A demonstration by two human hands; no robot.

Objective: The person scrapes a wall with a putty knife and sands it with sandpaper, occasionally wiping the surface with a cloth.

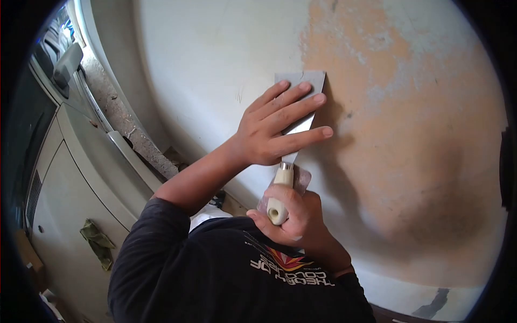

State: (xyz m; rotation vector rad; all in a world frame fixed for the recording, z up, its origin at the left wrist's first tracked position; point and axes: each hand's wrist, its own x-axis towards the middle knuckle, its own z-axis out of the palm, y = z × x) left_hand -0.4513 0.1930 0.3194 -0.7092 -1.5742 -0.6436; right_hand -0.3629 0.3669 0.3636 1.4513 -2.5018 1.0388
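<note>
Steel blade: scraper (299, 116) flat against wall (215, 64).
Left hand (277, 126): open fingers pressing blade for force.
Right hand (293, 218): grip closed round handle, steering.

Soft daylight, heavy fisheye warp

Even, moderately bright light is falling on the wall (215, 70), and the fingers (301, 102) are casting a soft shadow just beyond their tips and below them onto the orange patch (409, 151). Left of the fingers, straight edges are bowing strongly; a black vignette is ringing the corners. Focus is holding around the fingers, with slight softening toward the rim. No glare is showing.
</note>
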